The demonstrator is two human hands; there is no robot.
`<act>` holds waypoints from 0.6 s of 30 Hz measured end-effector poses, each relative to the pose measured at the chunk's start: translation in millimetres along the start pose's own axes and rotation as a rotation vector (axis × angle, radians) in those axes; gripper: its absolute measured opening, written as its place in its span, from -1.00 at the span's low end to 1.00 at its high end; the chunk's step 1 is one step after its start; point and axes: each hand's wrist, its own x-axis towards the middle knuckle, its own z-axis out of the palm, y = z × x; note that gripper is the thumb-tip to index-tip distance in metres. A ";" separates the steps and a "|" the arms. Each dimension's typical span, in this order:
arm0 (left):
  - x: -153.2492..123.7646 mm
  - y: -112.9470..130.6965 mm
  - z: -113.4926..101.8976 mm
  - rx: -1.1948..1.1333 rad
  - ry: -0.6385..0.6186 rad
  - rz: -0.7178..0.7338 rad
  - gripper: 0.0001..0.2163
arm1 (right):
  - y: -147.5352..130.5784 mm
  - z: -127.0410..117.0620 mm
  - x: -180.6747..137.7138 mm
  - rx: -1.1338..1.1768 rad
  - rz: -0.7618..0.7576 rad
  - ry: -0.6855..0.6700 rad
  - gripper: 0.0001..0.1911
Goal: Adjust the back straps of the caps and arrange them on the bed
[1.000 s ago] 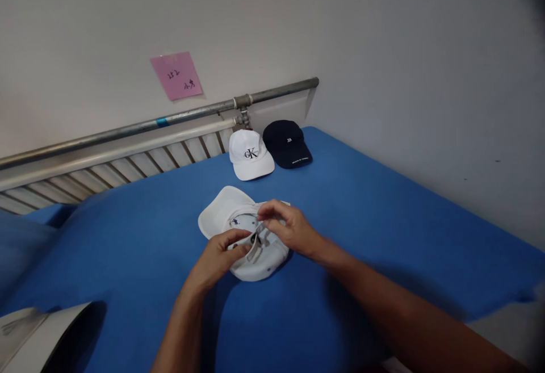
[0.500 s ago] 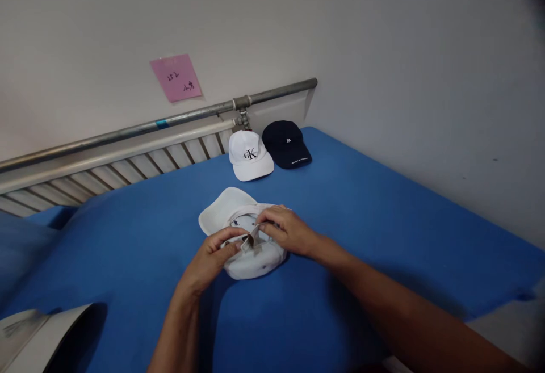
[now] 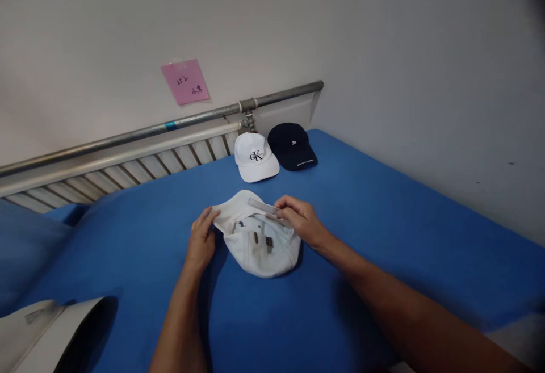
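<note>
A white cap [image 3: 259, 259] lies on the blue surface with its inside partly showing; a dark logo and small brown and black marks or fittings show on it. My left hand [image 3: 201, 241] pinches the left edge of its brim, fingertips on top. My right hand [image 3: 300, 219] is closed at the cap's right side, thumb and finger gripping a pale band [image 3: 260, 206] that stands up along the opening. Whether this is the sweatband or a strap, I cannot tell.
A white cap with black letters [image 3: 256, 158] and a navy cap [image 3: 292, 147] sit side by side at the back of the blue-covered table [image 3: 366, 208]. Another pale cap [image 3: 55, 333] is at the lower left. Behind run a radiator [image 3: 140, 173] and a metal pipe [image 3: 204, 116].
My left hand has moved from the strap at the cap's back to the brim. My right hand has shifted right along the rim. The cap has turned and its brim lies closer in.
</note>
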 end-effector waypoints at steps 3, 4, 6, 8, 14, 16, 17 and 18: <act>5.2 -15.1 11.3 0.091 0.064 0.052 -0.67 | -3.2 -2.2 -2.3 0.048 -0.006 -0.013 -0.89; 5.9 -15.9 13.7 0.106 0.096 0.055 -0.69 | -4.6 -3.5 -3.6 0.066 -0.006 -0.010 -0.89; 5.6 -13.2 14.5 0.135 0.127 0.064 -0.72 | -7.2 -6.5 -5.6 0.079 -0.005 0.024 -0.89; 3.1 -8.8 9.8 0.165 0.145 0.086 -0.75 | -7.3 -10.2 -4.0 0.108 -0.021 0.099 -0.84; -27.4 -2.6 -31.3 0.246 0.293 0.098 -0.74 | 0.8 -18.2 22.9 0.446 0.074 0.522 -0.88; -46.9 0.0 -51.9 0.204 0.377 0.081 -0.75 | -2.0 -20.0 27.3 0.561 0.201 0.570 -0.76; -57.1 1.2 -63.0 0.147 0.432 0.062 -0.75 | -3.9 -20.7 27.7 0.601 0.265 0.581 -0.71; -66.9 2.0 -74.3 0.069 0.490 0.033 -0.76 | -5.4 -21.1 27.5 0.639 0.330 0.593 -0.67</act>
